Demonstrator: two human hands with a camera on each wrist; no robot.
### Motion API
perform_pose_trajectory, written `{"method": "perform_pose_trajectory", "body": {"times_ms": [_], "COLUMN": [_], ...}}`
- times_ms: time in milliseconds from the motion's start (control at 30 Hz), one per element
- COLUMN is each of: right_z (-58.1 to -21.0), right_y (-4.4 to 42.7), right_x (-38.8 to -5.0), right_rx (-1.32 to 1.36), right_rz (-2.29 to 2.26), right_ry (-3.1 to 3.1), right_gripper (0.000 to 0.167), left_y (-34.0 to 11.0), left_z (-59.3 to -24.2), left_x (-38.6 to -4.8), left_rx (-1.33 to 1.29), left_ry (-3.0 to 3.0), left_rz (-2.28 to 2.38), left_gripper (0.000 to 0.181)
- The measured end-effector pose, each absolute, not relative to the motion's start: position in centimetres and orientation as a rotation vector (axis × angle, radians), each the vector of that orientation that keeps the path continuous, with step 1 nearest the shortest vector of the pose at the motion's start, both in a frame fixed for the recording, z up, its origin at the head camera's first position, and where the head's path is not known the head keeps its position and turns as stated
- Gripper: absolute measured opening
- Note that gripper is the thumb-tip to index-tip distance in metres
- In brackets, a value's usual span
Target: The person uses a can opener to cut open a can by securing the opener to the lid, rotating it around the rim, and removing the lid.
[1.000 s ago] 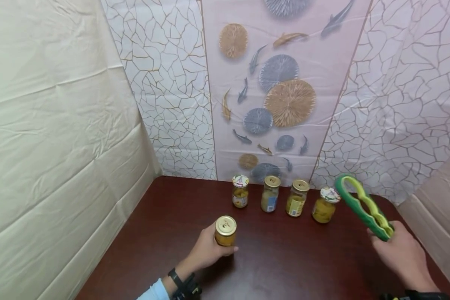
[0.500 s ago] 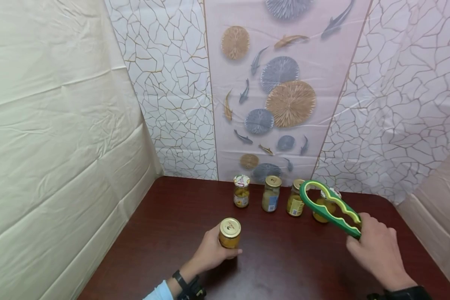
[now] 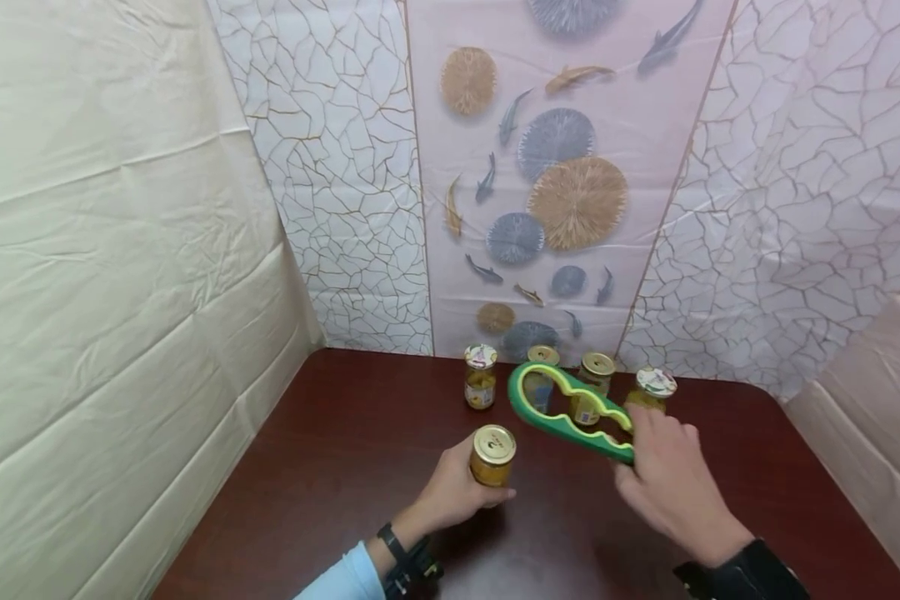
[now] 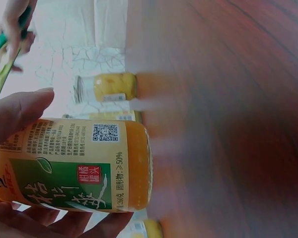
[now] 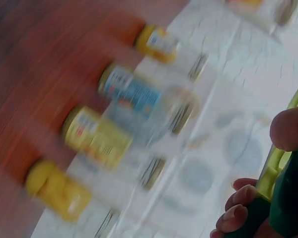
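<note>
A jar with a gold lid (image 3: 493, 446) is in the left hand (image 3: 457, 487), whose fingers and thumb wrap round its side. Its green and cream label (image 4: 64, 168) faces the left wrist camera. The right hand (image 3: 675, 483) grips the handle end of a green opener (image 3: 562, 427) with a wavy yellow-green inner edge. In the head view the opener's looped end hangs above and to the right of the held jar, apart from it, and overlaps two of the jars behind. Thumb and fingers on the green handles (image 5: 288, 198) show in the right wrist view.
Several closed jars stand along the back of the dark red table (image 3: 330, 467): one with a patterned lid (image 3: 481, 387) at left, two gold-lidded ones (image 3: 597, 367) in the middle, another patterned-lid jar (image 3: 656, 383) at right. Fabric walls (image 3: 360, 208) rise behind and beside.
The right hand has carried the opener leftward, from beside the rightmost jar to in front of the middle jars. My left hand has shifted slightly right with its jar.
</note>
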State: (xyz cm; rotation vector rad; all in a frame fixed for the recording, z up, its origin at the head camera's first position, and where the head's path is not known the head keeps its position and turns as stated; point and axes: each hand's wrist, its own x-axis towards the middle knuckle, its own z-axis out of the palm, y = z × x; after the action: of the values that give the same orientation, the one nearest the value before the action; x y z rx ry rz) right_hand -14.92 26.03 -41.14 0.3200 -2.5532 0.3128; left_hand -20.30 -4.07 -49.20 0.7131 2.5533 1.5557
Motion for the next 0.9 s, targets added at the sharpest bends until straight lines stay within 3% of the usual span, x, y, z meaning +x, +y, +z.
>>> {"method": "perform_pose_trajectory", "body": {"times_ms": [233, 333, 500, 900], "right_z": [-41.0, -40.9, -40.6, -40.6], "right_y": [21.0, 20.0, 19.2, 18.5], "right_x": [-15.9, -15.9, -15.6, -14.6], "right_rx": [0.447, 0.460, 0.474, 0.511], "right_rz": [0.303, 0.312, 0.282, 0.176], "right_ry": [-2.592, -2.634, -2.685, -2.757], "right_gripper": [0.057, 0.057, 0.061, 0.048], "left_y": [-2.6, -2.1, -1.9, -2.5], "left_z": [-48.3, -47.9, -47.5, -47.8], "left_x": [-20.6, -20.6, -20.5, -19.6], "left_rx": [0.776, 0.787, 0.753, 0.663], "left_ry": [2.562, 2.501, 2.402, 2.305], "left_rz": [1.565, 1.649, 1.778, 1.828], "left_gripper": [0.065, 0.072, 0.081, 0.069]}}
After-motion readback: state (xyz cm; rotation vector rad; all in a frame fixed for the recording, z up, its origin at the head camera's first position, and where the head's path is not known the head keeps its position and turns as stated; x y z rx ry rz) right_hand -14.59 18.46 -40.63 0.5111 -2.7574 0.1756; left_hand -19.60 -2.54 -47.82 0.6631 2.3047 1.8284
